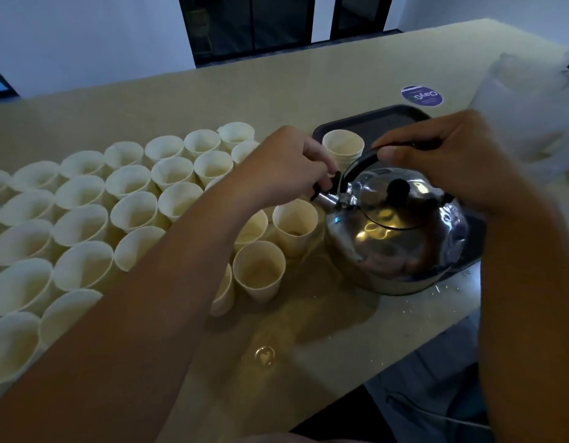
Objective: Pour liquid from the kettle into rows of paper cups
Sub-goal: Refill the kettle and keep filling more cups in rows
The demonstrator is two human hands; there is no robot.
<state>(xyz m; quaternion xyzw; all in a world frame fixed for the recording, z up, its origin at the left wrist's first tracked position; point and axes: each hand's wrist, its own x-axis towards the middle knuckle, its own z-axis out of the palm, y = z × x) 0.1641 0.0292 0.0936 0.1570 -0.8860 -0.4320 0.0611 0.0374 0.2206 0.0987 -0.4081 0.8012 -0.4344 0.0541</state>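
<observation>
A shiny steel kettle (395, 238) stands at the near edge of a dark tray (385, 123), its spout pointing left toward the paper cups. My right hand (449, 158) grips the kettle's black handle (356, 164) from above. My left hand (286, 164) pinches the black spout cap (324, 185). Several rows of cream paper cups (82, 225) cover the left of the table. The cup nearest the spout (294, 223) holds a little dark liquid. My left forearm hides some of the cups.
A short stack of cups (342, 145) stands on the tray behind the kettle. A round purple sticker (421, 95) lies beyond the tray. A blurred white bag (529, 113) sits at the right. Spilled liquid (264, 354) shines on the beige table (213, 97) near its front edge.
</observation>
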